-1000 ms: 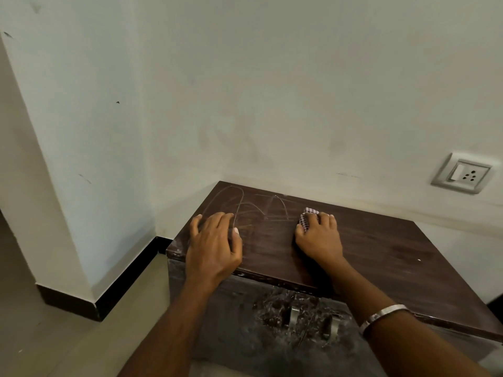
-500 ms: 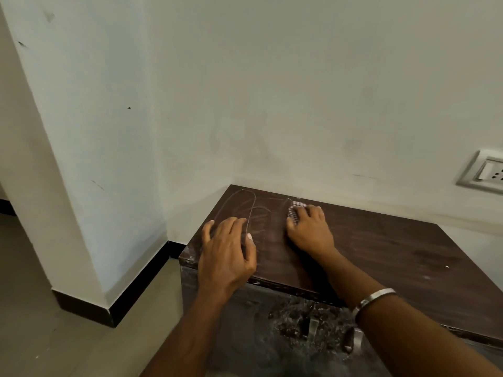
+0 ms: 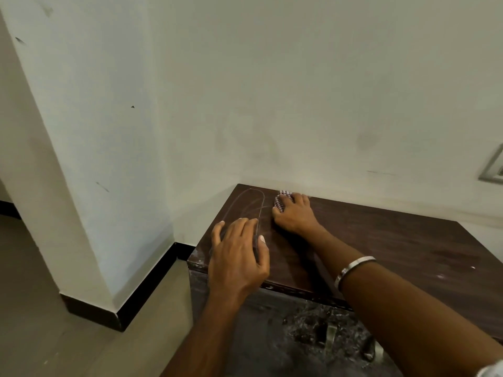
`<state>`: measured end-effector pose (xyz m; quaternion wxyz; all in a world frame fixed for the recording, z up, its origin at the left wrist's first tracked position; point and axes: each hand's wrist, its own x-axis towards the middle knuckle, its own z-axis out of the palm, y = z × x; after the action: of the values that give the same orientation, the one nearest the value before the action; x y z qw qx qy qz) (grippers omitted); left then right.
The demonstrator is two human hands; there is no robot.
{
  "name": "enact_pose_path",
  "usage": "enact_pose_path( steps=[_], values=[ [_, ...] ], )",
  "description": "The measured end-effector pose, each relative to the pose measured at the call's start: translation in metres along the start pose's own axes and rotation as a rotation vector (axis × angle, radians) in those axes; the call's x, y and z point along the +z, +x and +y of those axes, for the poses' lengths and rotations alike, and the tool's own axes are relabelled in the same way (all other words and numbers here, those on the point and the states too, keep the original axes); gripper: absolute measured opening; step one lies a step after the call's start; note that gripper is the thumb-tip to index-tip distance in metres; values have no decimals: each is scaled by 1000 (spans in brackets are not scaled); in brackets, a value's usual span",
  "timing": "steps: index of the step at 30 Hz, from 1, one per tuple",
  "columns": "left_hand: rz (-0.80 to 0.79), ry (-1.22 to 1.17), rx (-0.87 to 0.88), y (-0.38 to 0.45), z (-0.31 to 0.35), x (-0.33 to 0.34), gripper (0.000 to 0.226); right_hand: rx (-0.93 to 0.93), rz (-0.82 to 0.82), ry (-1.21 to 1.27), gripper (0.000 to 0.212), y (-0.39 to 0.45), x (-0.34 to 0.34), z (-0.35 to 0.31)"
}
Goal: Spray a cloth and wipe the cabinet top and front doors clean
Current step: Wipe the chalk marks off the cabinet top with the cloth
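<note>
The right hand (image 3: 295, 216) pressed the checkered cloth (image 3: 280, 202) under curled fingers at the cabinet top's (image 3: 394, 240) far edge, about 11 o'clock. The left hand (image 3: 238, 257) lay flat with relaxed fingers at 9 o'clock. The small cloth could slip out, and the dusty doors (image 3: 272, 336) looked untouched.

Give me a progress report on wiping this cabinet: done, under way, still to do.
Done: curved wipe streaks mark the dark brown wooden cabinet top at its left rear corner. Under way: the right hand presses a checked red-and-white cloth near the back edge, while the left hand rests flat at the front left. Left: pale specks on the top's right side and the grimy cabinet front doors.
</note>
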<state>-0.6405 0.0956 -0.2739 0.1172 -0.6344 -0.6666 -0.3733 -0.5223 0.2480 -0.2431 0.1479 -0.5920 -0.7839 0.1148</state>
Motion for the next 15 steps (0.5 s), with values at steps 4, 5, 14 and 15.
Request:
enact_pose_path(
  steps=[4, 5, 14, 15],
  values=[
    [9, -11, -2, 0, 0, 0, 43, 26, 73, 34, 62, 0, -7, 29],
    [4, -13, -1, 0, 0, 0, 43, 64, 87, 24, 63, 0, -12, 42],
    [-6, -18, -4, -1, 1, 1, 45, 175, 97, -92, 65, 16, -15, 54],
    [-6, -20, -3, -1, 0, 1, 44, 154, 92, -91, 65, 19, -12, 45]
  ],
)
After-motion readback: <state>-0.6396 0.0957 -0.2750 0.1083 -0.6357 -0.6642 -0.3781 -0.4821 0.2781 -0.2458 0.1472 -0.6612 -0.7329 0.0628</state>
